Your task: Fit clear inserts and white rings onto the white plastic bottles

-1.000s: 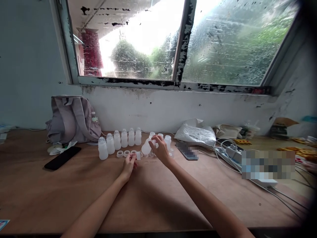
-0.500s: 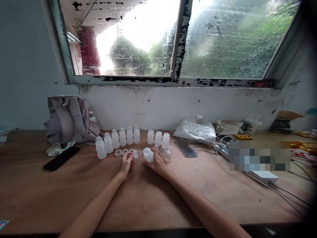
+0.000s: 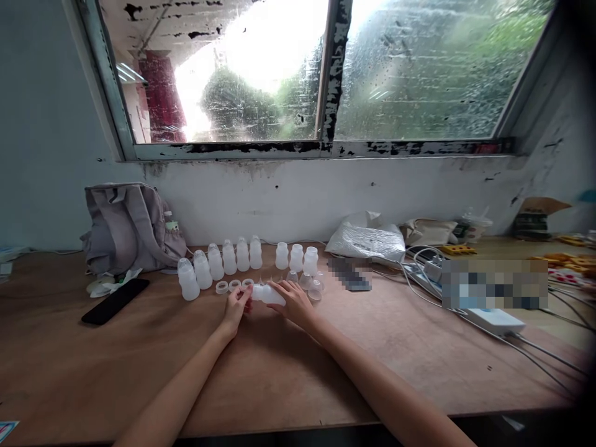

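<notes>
My right hand (image 3: 294,302) is wrapped round a white bottle (image 3: 274,295) that lies on its side, mouth toward the left. At that mouth, my left hand (image 3: 237,305) pinches a small translucent collar ring (image 3: 256,292), which touches the bottle. Several capped bottles (image 3: 216,262) stand in a curved row behind and left of my hands. Three open bottles (image 3: 297,258) stand behind my right hand. Several loose rings (image 3: 222,287) lie by my left fingertips. Clear domed caps (image 3: 315,289) rest just beyond my right hand.
A grey backpack (image 3: 133,226) and a black phone (image 3: 115,301) are on the left of the wooden table (image 3: 261,385). At the right are a silver plastic package (image 3: 367,242), a blurred dark object (image 3: 349,274), and a white power strip (image 3: 494,321) with cables.
The bottle in my right hand has tipped toward the left and met the ring in my left hand. My right fingers have moved over the top of the bottle. The view has shifted slightly.
</notes>
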{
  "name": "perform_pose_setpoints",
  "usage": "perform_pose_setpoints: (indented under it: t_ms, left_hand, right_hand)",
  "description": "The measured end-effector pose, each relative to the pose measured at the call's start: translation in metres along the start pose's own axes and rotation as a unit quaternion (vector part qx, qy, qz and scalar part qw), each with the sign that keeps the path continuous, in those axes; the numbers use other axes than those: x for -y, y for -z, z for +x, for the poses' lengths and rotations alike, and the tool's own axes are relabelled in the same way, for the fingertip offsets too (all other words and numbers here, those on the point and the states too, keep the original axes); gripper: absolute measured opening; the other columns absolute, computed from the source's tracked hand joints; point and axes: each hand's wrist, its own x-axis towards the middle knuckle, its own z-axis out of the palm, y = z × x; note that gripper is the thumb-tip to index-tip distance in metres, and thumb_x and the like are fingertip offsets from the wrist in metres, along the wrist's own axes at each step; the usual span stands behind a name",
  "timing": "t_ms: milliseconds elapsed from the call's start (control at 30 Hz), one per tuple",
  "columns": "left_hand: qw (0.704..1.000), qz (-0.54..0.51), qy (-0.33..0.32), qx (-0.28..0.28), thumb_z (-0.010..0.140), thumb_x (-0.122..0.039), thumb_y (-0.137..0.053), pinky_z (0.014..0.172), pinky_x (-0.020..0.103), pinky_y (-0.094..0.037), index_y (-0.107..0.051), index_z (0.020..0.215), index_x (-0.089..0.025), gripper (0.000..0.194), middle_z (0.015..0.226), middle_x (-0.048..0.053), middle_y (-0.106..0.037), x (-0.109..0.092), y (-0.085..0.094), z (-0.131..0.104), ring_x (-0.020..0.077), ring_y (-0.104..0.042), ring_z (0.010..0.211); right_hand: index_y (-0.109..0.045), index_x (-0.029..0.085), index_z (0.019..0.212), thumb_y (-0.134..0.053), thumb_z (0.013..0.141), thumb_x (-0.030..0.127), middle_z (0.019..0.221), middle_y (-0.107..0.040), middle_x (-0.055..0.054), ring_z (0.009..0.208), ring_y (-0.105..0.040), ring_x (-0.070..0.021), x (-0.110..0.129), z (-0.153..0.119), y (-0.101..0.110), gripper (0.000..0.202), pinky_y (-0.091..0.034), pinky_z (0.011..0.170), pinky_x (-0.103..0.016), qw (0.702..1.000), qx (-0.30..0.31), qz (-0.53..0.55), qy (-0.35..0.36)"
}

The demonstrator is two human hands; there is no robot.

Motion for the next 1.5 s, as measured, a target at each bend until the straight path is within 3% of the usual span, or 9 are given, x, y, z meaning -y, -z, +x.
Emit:
perform_pose_setpoints:
  t_ms: [200,433,633,800,1000,1100,1267,1500]
  left_hand:
    - [0.998,0.032,-0.043,0.015,0.069,-0.049,-0.056,0.033,0.017,-0.025,-0.041,0.056,-0.017,0.037,0.042,-0.008,-0.035,0.001,0.005,0.002,0.0049,-0.032,0.033]
    - [0.999,0.015,-0.043,0.027,0.061,-0.042,-0.065,0.043,0.018,-0.036,-0.060,0.080,-0.016,0.033,0.063,-0.002,-0.053,-0.008,0.005,0.000,0.0085,-0.047,0.052]
    - [0.997,0.011,-0.070,0.040,0.059,-0.039,-0.067,0.050,0.019,-0.041,-0.062,0.091,-0.016,0.040,0.082,0.005,-0.058,-0.009,0.008,0.004,0.0129,-0.053,0.070]
    - [0.999,0.018,-0.021,0.021,0.060,-0.044,-0.066,0.049,0.020,-0.039,-0.064,0.082,-0.012,0.039,0.062,0.001,-0.055,-0.001,0.009,0.006,0.0106,-0.051,0.055]
    - [0.994,-0.056,-0.040,0.080,0.061,-0.034,-0.068,0.070,0.022,-0.042,-0.063,0.094,-0.018,0.037,0.092,0.005,-0.060,-0.007,0.008,0.002,0.0149,-0.054,0.083]
    - [0.994,-0.074,0.018,0.083,0.064,-0.039,-0.065,0.064,0.022,-0.043,-0.060,0.099,-0.017,0.041,0.090,0.006,-0.059,-0.008,0.005,0.000,0.0148,-0.054,0.079]
    - [0.995,-0.055,0.062,0.055,0.061,-0.043,-0.067,0.057,0.020,-0.042,-0.062,0.080,-0.014,0.034,0.070,0.002,-0.056,-0.004,0.006,0.001,0.0101,-0.052,0.062]
    - [0.991,-0.078,0.065,0.091,0.059,-0.033,-0.070,0.058,0.019,-0.042,-0.063,0.096,-0.018,0.041,0.087,0.005,-0.060,-0.009,0.009,0.001,0.0116,-0.055,0.072]
  right_hand:
    - [-0.044,0.023,0.121,-0.054,0.076,0.044,0.097,-0.056,-0.008,0.086,-0.051,-0.0231,0.004,0.000,0.002,0.051,-0.040,0.075,-0.034,1.000,0.003,0.008,0.010]
    - [-0.045,0.022,0.120,-0.057,0.074,0.043,0.095,-0.056,-0.009,0.085,-0.051,-0.0231,-0.002,-0.001,0.000,0.051,-0.041,0.075,-0.035,1.000,-0.002,0.012,-0.008]
    - [-0.044,0.022,0.120,-0.057,0.074,0.042,0.096,-0.056,-0.008,0.085,-0.051,-0.0229,-0.004,-0.002,0.000,0.052,-0.041,0.075,-0.035,1.000,-0.005,0.014,-0.012]
    - [-0.045,0.022,0.119,-0.055,0.076,0.042,0.095,-0.056,-0.008,0.084,-0.052,-0.0225,0.000,-0.002,0.003,0.048,-0.042,0.075,-0.035,1.000,-0.007,0.014,-0.010]
    - [-0.044,0.022,0.120,-0.054,0.075,0.046,0.094,-0.057,-0.008,0.084,-0.054,-0.0215,0.003,-0.004,0.005,0.052,-0.043,0.073,-0.032,0.999,-0.002,0.037,-0.029]
    - [-0.045,0.022,0.119,-0.054,0.075,0.046,0.093,-0.057,-0.008,0.084,-0.054,-0.0216,0.005,-0.004,0.005,0.051,-0.043,0.073,-0.032,0.999,0.001,0.029,-0.029]
    - [-0.046,0.021,0.118,-0.055,0.075,0.044,0.093,-0.058,-0.008,0.084,-0.054,-0.0216,0.007,-0.003,0.004,0.050,-0.043,0.073,-0.032,0.999,0.005,0.029,-0.026]
    - [-0.048,0.018,0.115,-0.053,0.076,0.045,0.093,-0.058,-0.010,0.086,-0.054,-0.0234,0.005,-0.003,0.007,0.047,-0.042,0.075,-0.034,0.999,0.023,0.000,-0.028]
